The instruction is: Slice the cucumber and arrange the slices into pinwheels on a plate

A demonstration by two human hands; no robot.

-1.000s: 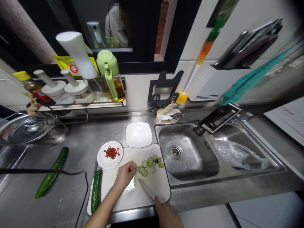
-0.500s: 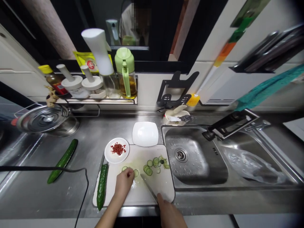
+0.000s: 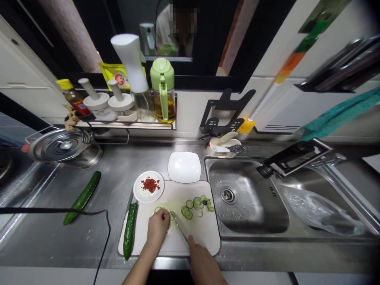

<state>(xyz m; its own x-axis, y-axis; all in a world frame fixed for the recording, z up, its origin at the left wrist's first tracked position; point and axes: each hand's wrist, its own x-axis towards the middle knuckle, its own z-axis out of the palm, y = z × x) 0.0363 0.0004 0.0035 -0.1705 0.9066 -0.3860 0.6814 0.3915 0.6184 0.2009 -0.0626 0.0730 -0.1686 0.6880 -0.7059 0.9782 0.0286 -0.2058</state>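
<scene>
My left hand (image 3: 159,225) is closed on the cutting board (image 3: 204,231), its fingertips pinched around a cucumber piece (image 3: 172,215) whose round pale face shows beside them. The fingers hide most of what they grip. Another thin slice (image 3: 158,209) peeks out behind the knuckles. In my right hand (image 3: 203,259) is a knife (image 3: 181,230), its handle covered by the fingers. The blade slants up and left, its tip at the cucumber piece. Several cut cucumber slices (image 3: 189,204) lie loosely on the board's right side. A whole cucumber (image 3: 130,231) rests along its left edge.
A small plate (image 3: 137,192) of chopped red pieces overlaps the board's upper left corner. Behind the board stands a white dish (image 3: 184,167). The sink (image 3: 243,198) adjoins on the right. Another cucumber (image 3: 83,198) and a black cable (image 3: 109,227) are at the left.
My right hand and the knife have moved left, bringing the blade from a small gap away up to the cucumber piece. My left hand keeps its place on the board. The view has shifted slightly.
</scene>
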